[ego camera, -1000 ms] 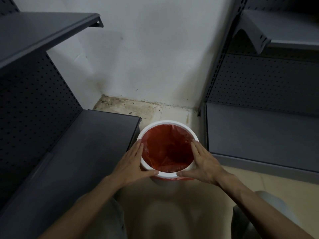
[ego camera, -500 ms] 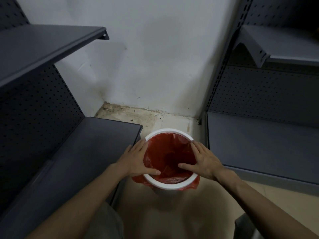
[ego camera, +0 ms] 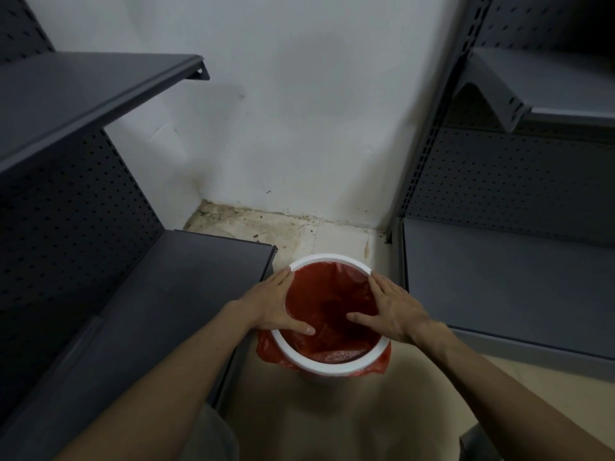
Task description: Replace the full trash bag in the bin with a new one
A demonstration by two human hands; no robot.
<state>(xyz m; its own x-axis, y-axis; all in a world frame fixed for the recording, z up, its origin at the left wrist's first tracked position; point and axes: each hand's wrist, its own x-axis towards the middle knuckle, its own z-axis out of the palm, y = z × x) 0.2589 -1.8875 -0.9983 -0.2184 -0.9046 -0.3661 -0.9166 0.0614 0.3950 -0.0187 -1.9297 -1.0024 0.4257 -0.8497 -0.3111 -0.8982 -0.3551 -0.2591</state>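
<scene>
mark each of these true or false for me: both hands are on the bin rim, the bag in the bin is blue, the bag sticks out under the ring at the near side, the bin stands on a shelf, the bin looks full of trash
1. Both hands are on the bin rim. True: the left hand and right hand rest on the white ring at its two sides.
2. The bag is blue. False: the bag is red.
3. The bag sticks out under the ring at the near side. True.
4. The bin stands on a shelf. False: it stands on the floor between two grey shelves.
5. The bin looks full of trash. False: no trash shows inside the bag.
</scene>
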